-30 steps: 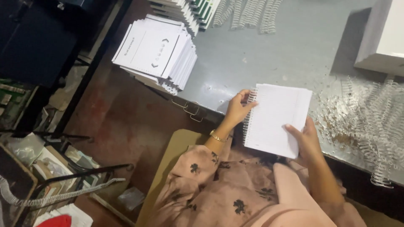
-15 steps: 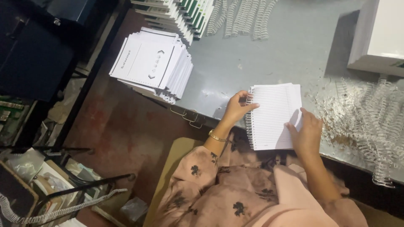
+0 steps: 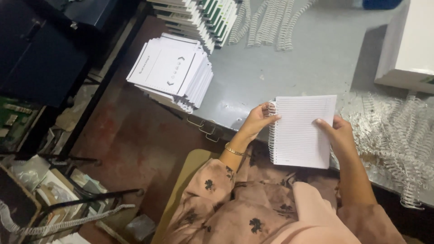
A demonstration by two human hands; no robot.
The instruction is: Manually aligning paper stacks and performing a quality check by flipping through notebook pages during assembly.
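I hold a white lined notebook (image 3: 302, 130) over the near edge of the grey table (image 3: 289, 72). A wire spiral binding (image 3: 271, 131) runs down its left side. My left hand (image 3: 256, 122), with a gold bracelet at the wrist, pinches the upper end of that spiral. My right hand (image 3: 337, 134) grips the notebook's right edge, thumb on the lined page.
A stack of white printed covers (image 3: 174, 72) overhangs the table's left edge. Bound notebooks (image 3: 203, 16) and loose wire spirals (image 3: 271, 22) lie at the back. A pile of silver spirals (image 3: 393, 140) lies right, beside a white box (image 3: 409, 45). Cluttered floor at left.
The notebook has turned from tilted to nearly upright and shifted slightly left. My right hand moved from its lower edge to its right edge. My left hand stays at the spiral.
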